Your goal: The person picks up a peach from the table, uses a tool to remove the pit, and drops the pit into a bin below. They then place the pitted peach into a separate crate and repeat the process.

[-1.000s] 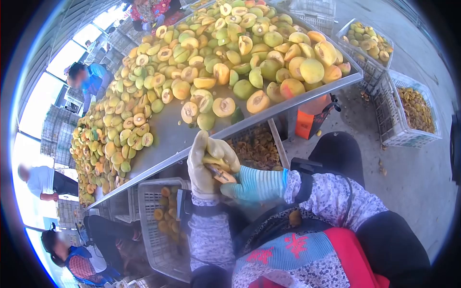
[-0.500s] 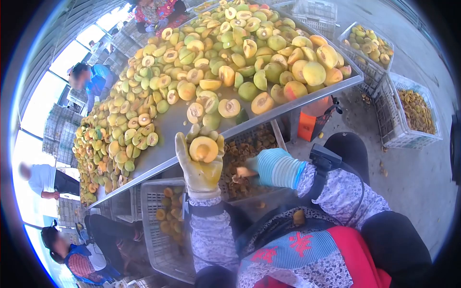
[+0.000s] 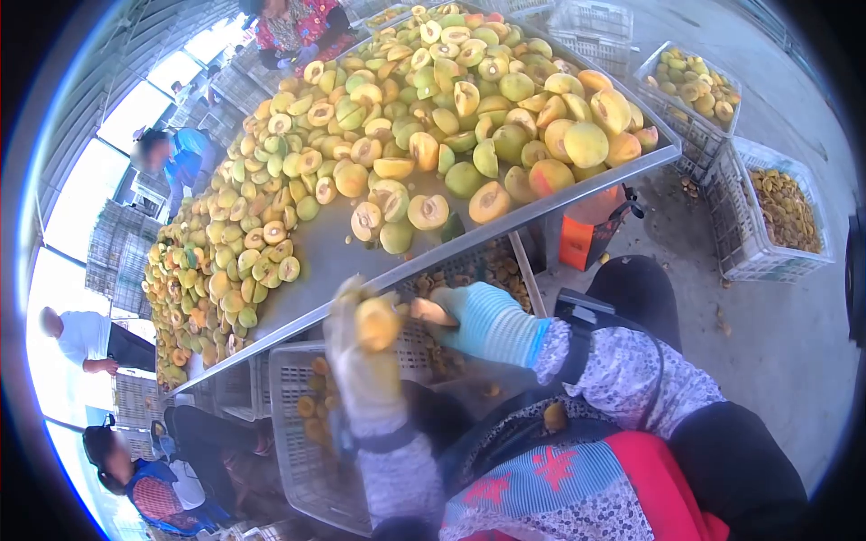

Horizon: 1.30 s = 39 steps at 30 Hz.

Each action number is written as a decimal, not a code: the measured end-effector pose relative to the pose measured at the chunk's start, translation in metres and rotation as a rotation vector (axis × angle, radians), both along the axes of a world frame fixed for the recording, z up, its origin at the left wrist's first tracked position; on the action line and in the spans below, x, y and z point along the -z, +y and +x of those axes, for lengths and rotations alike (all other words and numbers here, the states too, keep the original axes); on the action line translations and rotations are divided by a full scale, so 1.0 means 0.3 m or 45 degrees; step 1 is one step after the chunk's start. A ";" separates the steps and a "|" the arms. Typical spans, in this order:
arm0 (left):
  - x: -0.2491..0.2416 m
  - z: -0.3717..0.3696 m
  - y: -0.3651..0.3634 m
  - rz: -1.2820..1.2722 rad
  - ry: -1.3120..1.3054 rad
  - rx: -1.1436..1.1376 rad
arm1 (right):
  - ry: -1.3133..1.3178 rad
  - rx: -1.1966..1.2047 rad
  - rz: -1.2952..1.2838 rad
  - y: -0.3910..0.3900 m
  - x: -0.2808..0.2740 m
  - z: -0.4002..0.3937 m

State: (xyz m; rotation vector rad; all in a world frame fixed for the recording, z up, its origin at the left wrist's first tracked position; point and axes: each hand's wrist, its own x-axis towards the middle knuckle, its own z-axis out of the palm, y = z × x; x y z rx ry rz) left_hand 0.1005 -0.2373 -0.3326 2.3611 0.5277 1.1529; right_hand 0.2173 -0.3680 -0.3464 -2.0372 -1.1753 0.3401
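Your L hand, in a cream glove, holds a yellow fruit piece just off the table's near edge; the fingers are curled round it, but blur hides exactly how. Your R hand, in a teal striped glove, is just to the right, w/ its fingers closed on a small pinkish-tan item; can't tell what it is. That item's tip points left at the fruit piece; can't tell if they touch.

Beyond both hands, the metal table carries a big pile of cut fruit, green & yellow, some w/ the cut face up. Below the table's near edge, a container of brown bits sits under & beyond your R hand. Near left, a grey crate holds more fruit pieces, partly behind your L arm.

On the right, 1 crate has brown bits; a 2nd crate, farther off, has fruit pieces. An orange bag is by the table's right end. Other ppl are at the far side & left, incl. 1 person in blue.
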 end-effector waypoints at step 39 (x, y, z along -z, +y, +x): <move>-0.033 0.222 0.020 -1.805 -0.844 0.602 | -0.120 0.183 0.198 0.070 0.003 0.005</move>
